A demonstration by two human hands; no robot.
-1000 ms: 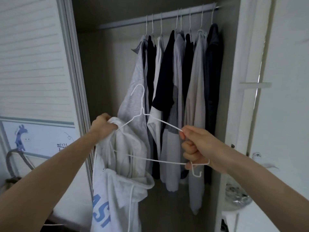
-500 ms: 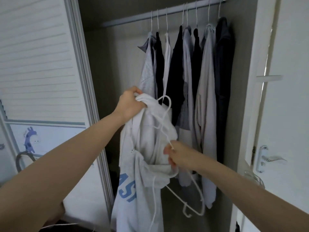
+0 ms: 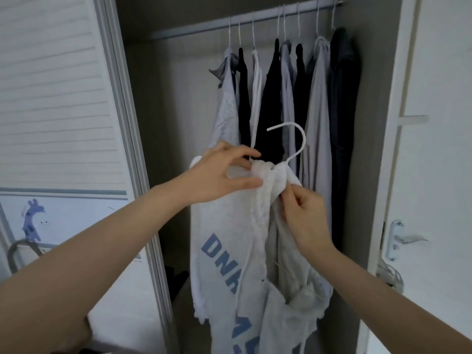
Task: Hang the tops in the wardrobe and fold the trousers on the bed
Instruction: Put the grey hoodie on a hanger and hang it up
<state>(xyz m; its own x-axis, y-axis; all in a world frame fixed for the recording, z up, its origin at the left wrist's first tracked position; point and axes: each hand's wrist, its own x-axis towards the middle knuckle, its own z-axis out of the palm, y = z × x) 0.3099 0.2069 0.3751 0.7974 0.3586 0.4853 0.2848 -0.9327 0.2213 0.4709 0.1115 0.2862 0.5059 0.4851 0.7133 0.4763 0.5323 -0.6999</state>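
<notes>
At the open wardrobe (image 3: 378,149) | white hooded top (image 3: 229,251) with blue lettering hangs in front of the hung clothes (image 3: 288,98), white hanger (image 3: 293,139) hook poking from its neck | left hand (image 3: 219,175) pinches the collar, fingers curled | right hand (image 3: 304,215) pinches the fabric just beside | both forearms outstretched | rail (image 3: 229,24) above

Two hands: left hand (image 3: 219,175), right hand (image 3: 304,218); one white hoodie (image 3: 229,251) between them, with one white hanger (image 3: 293,139) hooking up above; beyond, seven hanger hooks (image 3: 283,24) on one rail (image 3: 204,26); one door handle (image 3: 401,238) right of the right hand.
</notes>
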